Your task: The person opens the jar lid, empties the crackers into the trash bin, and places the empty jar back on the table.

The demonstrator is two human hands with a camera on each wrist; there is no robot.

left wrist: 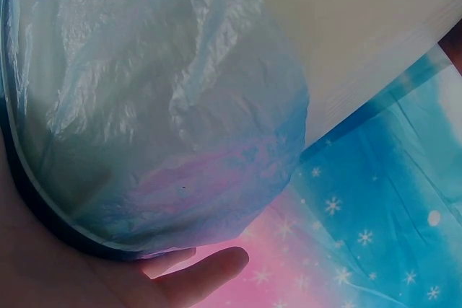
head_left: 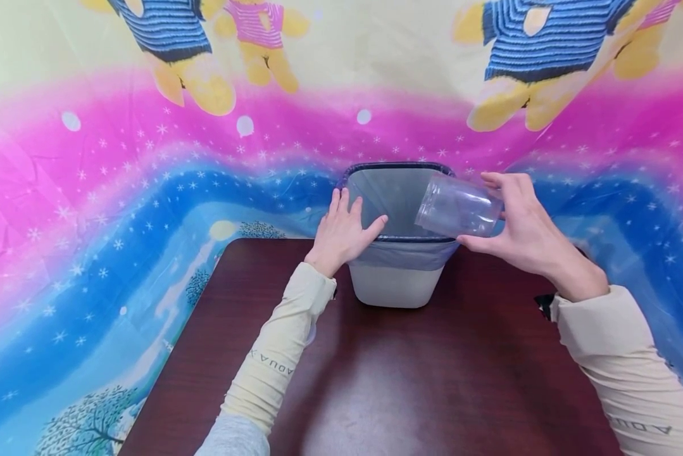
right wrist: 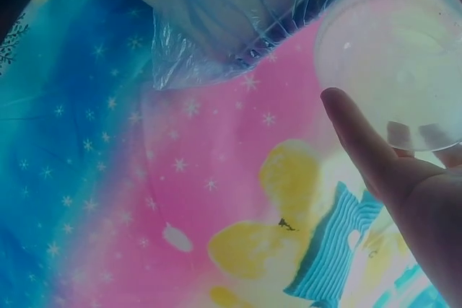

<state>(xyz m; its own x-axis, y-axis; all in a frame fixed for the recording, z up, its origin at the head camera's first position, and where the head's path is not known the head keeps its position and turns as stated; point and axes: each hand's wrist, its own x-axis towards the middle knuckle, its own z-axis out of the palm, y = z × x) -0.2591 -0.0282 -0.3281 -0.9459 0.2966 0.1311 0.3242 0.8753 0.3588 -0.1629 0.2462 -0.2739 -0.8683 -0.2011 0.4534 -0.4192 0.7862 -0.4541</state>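
Observation:
A pale trash bin lined with a thin translucent bag stands on the table. My left hand rests on the bin's left rim with its fingers spread; in the left wrist view the bag hangs over the bin's outside beside that hand. My right hand grips the base end of a clear plastic cup. The cup lies tilted on its side, its mouth over the right part of the bin's opening. In the right wrist view the cup's round base faces the camera.
The dark reddish-brown table has rounded corners, and the bin stands by its far edge. Behind hangs a colourful cloth with bears and snowflakes, close to the bin's back.

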